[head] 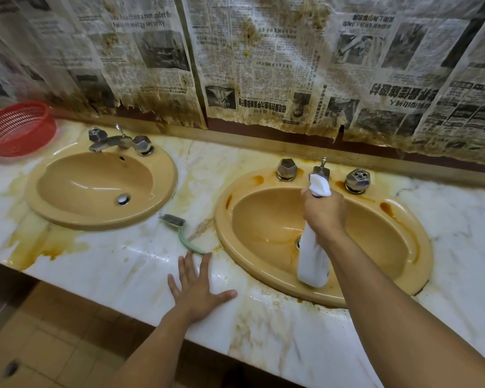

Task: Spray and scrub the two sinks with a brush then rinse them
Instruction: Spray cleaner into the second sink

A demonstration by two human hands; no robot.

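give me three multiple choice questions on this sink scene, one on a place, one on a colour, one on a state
1. Where does the brush lie?
A. inside a sink
B. on the counter
C. in the person's hand

2. What colour is the basket?
A. red
B. blue
C. white

3. What is the right hand doing?
A. resting flat on the counter
B. gripping the spray bottle
C. turning a tap

Answers:
1 B: the brush lies on the marble between the left sink and the right sink.
2 A: its mesh wall is plainly red.
3 B: the fingers curl round the bottle's neck above the right sink.
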